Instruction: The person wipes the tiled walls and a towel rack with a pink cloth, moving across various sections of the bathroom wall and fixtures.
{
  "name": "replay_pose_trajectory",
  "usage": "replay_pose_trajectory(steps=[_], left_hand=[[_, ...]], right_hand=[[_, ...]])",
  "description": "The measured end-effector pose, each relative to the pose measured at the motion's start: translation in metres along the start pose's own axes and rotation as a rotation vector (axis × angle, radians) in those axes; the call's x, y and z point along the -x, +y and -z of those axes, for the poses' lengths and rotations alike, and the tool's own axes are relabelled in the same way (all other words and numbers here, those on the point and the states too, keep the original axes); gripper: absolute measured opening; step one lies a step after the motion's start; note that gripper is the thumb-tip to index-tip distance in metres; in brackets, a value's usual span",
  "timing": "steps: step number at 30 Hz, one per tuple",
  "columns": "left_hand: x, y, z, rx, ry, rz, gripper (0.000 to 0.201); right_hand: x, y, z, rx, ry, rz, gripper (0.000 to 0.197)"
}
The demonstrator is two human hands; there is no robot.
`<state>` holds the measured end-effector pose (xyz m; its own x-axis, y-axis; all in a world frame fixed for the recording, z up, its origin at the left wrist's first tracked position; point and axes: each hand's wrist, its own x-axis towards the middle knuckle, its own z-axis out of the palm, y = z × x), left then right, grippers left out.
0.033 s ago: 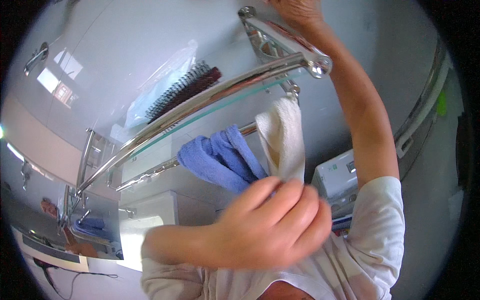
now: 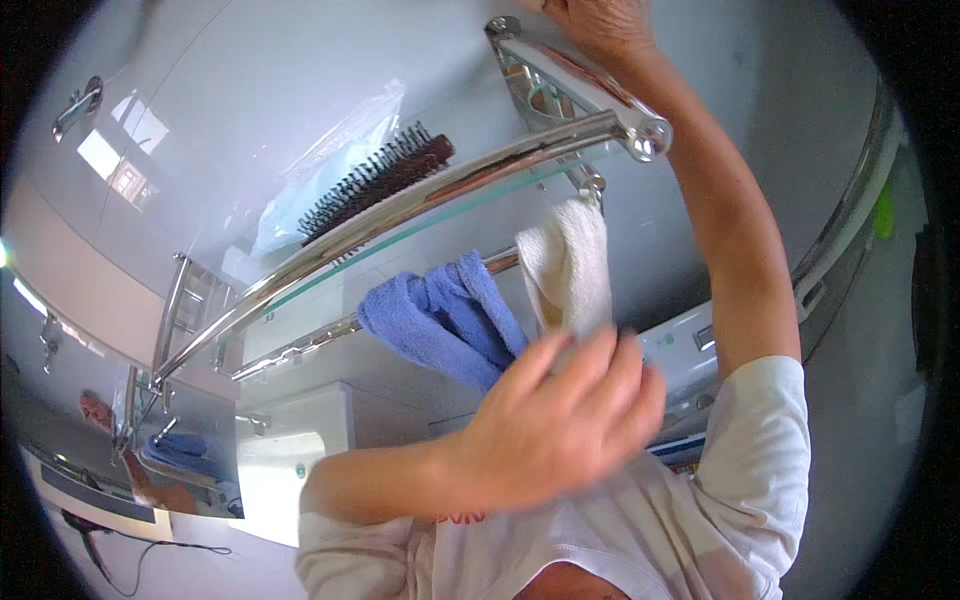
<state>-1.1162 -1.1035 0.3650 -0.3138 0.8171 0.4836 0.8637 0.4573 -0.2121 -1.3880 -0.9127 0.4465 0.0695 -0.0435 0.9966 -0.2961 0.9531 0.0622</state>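
My left hand (image 2: 560, 420) is in front of the lower end of a white towel (image 2: 568, 265), its back toward me. Its curved fingers are smeared by motion, and I cannot tell whether they grip the cloth. Beside the white towel, a folded blue towel (image 2: 440, 315) hangs over the lower chrome bar (image 2: 300, 350) of a wall rack. My right hand (image 2: 605, 25) is raised at the top edge, past the rack's right end. Its fingers are mostly cut off, so what they touch cannot be seen.
A dark hairbrush (image 2: 390, 180) and a clear plastic bag (image 2: 330, 165) lie on the rack's glass shelf, behind the thick chrome rail (image 2: 430, 195). Below left is a white sink (image 2: 335, 415). A white appliance (image 2: 680, 345) stands behind my right arm. A chrome fixture (image 2: 78, 108) juts from the wall.
My left hand has shifted slightly upward along the white towel, and its fingers look less tightly curled. The towels and my right hand stay about where they were.
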Motion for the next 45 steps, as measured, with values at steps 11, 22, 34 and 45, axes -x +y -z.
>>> replay_pose_trajectory(steps=[11,22,34,45], left_hand=[[0.011,-0.068,-0.096,-0.347,0.206,0.278,0.061],[0.107,-0.089,-0.040,-0.488,0.290,0.444,0.045],[0.243,-0.109,0.031,-0.604,0.134,0.865,0.049],[0.217,-0.042,-0.007,-0.157,0.273,0.600,0.049]], right_hand=[[-0.019,-0.042,0.014,-0.129,-0.064,0.173,0.043],[-0.027,-0.006,-0.055,-0.337,0.302,0.316,0.040],[-0.023,-0.020,-0.025,-0.227,0.326,0.376,0.038],[0.138,0.077,-0.036,-0.405,0.185,-0.449,0.022]])
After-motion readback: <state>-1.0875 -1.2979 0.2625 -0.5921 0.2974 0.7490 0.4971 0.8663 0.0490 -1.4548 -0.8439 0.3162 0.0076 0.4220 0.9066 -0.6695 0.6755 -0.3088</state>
